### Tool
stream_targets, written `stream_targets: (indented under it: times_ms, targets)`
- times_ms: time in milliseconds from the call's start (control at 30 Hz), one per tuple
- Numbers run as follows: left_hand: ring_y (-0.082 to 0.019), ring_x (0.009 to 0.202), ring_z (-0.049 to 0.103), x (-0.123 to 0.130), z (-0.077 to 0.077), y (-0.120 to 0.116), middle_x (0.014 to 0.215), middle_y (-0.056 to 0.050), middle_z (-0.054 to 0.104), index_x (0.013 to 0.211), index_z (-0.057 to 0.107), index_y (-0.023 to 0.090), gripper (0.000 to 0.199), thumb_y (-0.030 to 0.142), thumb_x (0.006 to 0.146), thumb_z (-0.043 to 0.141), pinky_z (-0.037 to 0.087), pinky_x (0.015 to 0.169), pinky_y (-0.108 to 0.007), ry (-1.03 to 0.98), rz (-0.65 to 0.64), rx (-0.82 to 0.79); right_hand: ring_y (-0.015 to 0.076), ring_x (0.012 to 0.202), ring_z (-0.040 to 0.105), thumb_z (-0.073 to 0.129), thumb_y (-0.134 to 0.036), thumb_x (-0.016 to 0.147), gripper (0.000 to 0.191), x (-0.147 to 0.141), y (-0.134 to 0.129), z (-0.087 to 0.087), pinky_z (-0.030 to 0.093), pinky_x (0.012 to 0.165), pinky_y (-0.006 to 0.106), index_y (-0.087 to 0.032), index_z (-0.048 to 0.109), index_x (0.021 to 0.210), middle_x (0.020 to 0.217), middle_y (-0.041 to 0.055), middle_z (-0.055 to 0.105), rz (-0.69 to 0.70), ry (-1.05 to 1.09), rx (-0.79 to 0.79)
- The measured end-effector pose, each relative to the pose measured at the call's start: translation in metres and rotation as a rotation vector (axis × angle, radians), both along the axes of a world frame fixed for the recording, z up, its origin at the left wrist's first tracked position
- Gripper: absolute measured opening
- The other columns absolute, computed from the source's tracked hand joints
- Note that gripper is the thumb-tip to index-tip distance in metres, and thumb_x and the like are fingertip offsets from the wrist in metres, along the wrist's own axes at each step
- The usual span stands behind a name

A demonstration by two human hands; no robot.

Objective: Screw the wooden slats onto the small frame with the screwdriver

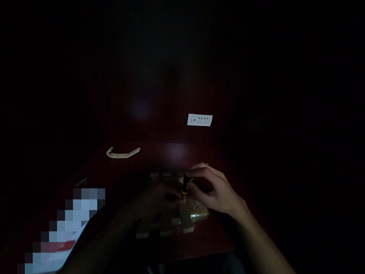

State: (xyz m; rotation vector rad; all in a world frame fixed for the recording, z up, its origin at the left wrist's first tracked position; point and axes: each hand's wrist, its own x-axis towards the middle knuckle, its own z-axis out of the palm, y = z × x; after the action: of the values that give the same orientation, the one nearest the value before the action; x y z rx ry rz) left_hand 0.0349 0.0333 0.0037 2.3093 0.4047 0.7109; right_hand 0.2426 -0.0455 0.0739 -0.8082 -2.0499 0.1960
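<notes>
Wooden slats (186, 219) lie side by side on the dark red table, partly over a package in shiny clear wrap (199, 213). My right hand (212, 186) holds a short black and yellow screwdriver (186, 185) upright between thumb and fingers, its lower end at the rightmost slat. From the left, my left hand (161, 195) reaches over the slats, its fingertips close to the screwdriver's lower end. Those fingers are bent and dim, and what they press or hold is hidden in shadow.
A curved pale wooden piece (122, 155) lies at the back left of the table (199, 243). A white socket plate (200, 120) is on the wall behind. At the lower left is a bright, partly pixelated flat object (67, 243). The surroundings are very dark.
</notes>
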Motion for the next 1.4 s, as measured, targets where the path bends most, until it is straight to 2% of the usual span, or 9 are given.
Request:
stream_targets:
  times_ms: [100, 200, 300, 400, 600, 833, 1033, 1233, 1400]
  targets:
    - [-0.016, 0.1, 0.065, 0.0, 0.002, 0.001, 0.108, -0.001, 0.073, 0.093, 0.076, 0.026, 0.01, 0.027, 0.087, 0.068, 0.051, 0.091, -0.03, 0.047, -0.003, 0.034, 0.0162, 0.093, 0.061, 0.056, -0.019, 0.093, 0.026, 0.0, -0.011, 0.033, 0.051, 0.082, 0.031, -0.02, 0.058, 0.119, 0.106, 0.0062, 0.062, -0.05, -0.245, -0.2]
    - [-0.017, 0.101, 0.065, 0.0, 0.002, 0.001, 0.107, -0.001, 0.073, 0.092, 0.076, 0.025, 0.011, 0.029, 0.087, 0.068, 0.05, 0.091, -0.03, 0.048, -0.007, 0.059, 0.0159, 0.089, 0.061, 0.054, -0.019, 0.094, 0.023, -0.008, -0.016, 0.059, 0.05, 0.08, 0.029, -0.019, 0.059, 0.116, 0.105, 0.0063, 0.062, -0.069, -0.448, -0.29]
    - [-0.017, 0.095, 0.066, 0.0, 0.0, 0.001, 0.101, -0.001, 0.075, 0.089, 0.077, 0.025, 0.011, 0.031, 0.086, 0.068, 0.05, 0.088, -0.03, 0.076, 0.03, 0.056, 0.0153, 0.081, 0.061, 0.055, -0.022, 0.094, 0.013, -0.018, -0.013, 0.074, 0.048, 0.071, 0.026, -0.017, 0.063, 0.104, 0.099, 0.0067, 0.064, -0.093, -0.626, -0.356]
    - [-0.018, 0.095, 0.066, 0.0, -0.001, 0.001, 0.106, -0.001, 0.073, 0.089, 0.077, 0.026, 0.013, 0.033, 0.086, 0.067, 0.05, 0.086, -0.03, 0.108, 0.069, 0.049, 0.016, 0.08, 0.062, 0.059, -0.023, 0.093, 0.014, -0.026, -0.007, 0.082, 0.045, 0.068, 0.025, -0.015, 0.064, 0.103, 0.095, 0.008, 0.067, -0.14, -0.77, -0.402]
    - [-0.018, 0.093, 0.066, 0.001, -0.003, 0.003, 0.107, -0.003, 0.071, 0.089, 0.078, 0.026, 0.014, 0.035, 0.085, 0.067, 0.05, 0.085, -0.03, 0.124, 0.093, 0.087, 0.0165, 0.068, 0.062, 0.057, -0.03, 0.093, 0.021, -0.031, -0.001, 0.087, 0.035, 0.053, 0.025, -0.014, 0.063, 0.107, 0.084, 0.0089, 0.068, -0.198, -0.955, -0.455]
    - [-0.019, 0.094, 0.065, 0.001, -0.001, 0.002, 0.108, -0.004, 0.071, 0.09, 0.079, 0.026, 0.019, 0.041, 0.084, 0.068, 0.048, 0.087, -0.029, 0.146, 0.101, 0.083, 0.0176, 0.071, 0.063, 0.057, -0.033, 0.093, 0.027, -0.027, 0.0, 0.079, 0.038, 0.054, 0.024, -0.015, 0.058, 0.113, 0.087, 0.0094, 0.067, -0.199, -0.935, -0.464]
    - [-0.019, 0.094, 0.065, 0.001, 0.001, 0.001, 0.102, -0.005, 0.072, 0.086, 0.078, 0.024, 0.017, 0.038, 0.083, 0.069, 0.048, 0.086, -0.03, 0.146, 0.111, 0.084, 0.0181, 0.07, 0.065, 0.061, -0.023, 0.088, 0.027, -0.032, -0.007, 0.088, 0.038, 0.051, 0.023, -0.013, 0.06, 0.113, 0.086, 0.0105, 0.069, -0.164, -0.994, -0.513]
    - [-0.019, 0.093, 0.065, 0.001, 0.001, 0.001, 0.101, -0.005, 0.072, 0.088, 0.078, 0.024, 0.017, 0.037, 0.084, 0.068, 0.048, 0.086, -0.031, 0.16, 0.104, 0.102, 0.0208, 0.074, 0.067, 0.06, -0.033, 0.091, 0.028, -0.036, -0.006, 0.091, 0.039, 0.056, 0.026, -0.015, 0.066, 0.111, 0.086, 0.012, 0.071, -0.227, -1.066, -0.448]
    - [-0.02, 0.096, 0.065, 0.002, -0.004, 0.005, 0.105, -0.004, 0.072, 0.087, 0.078, 0.025, 0.017, 0.039, 0.084, 0.068, 0.049, 0.088, -0.032, 0.14, 0.08, 0.082, 0.0199, 0.07, 0.065, 0.058, -0.037, 0.091, 0.029, -0.033, -0.004, 0.089, 0.039, 0.054, 0.026, -0.013, 0.068, 0.104, 0.084, 0.0125, 0.07, -0.253, -1.067, -0.509]
